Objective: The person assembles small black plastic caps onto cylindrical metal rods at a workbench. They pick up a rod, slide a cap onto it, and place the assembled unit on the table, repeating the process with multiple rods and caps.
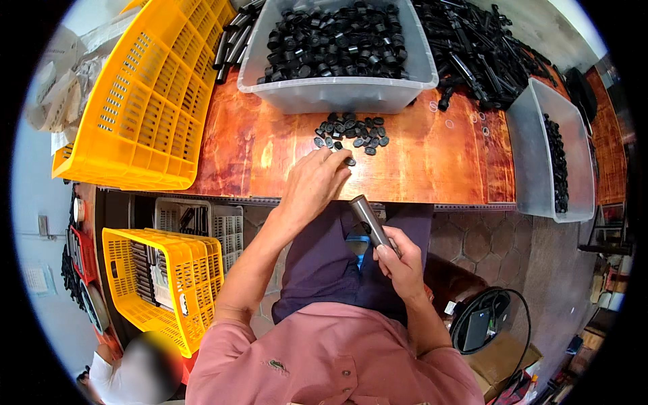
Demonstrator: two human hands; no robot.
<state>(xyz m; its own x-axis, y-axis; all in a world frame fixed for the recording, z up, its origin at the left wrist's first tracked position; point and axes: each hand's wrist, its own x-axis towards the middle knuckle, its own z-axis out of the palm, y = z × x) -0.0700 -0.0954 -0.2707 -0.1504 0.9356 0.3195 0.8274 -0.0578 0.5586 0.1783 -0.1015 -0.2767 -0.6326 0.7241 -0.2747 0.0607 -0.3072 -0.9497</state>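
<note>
Tube (370,221), dark and cylindrical, grasped in the right hand (401,266), left hand (314,179) with fingertips at a small black cap (349,161), pinched or merely touched impossible to tell, loose black caps (348,125) just beyond that hand on the worktop (439,165), translucent bin (331,101) farther past it

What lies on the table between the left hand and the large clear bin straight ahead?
In the head view, a loose cluster of small black pieces lies between the left hand and the large clear bin.
</note>
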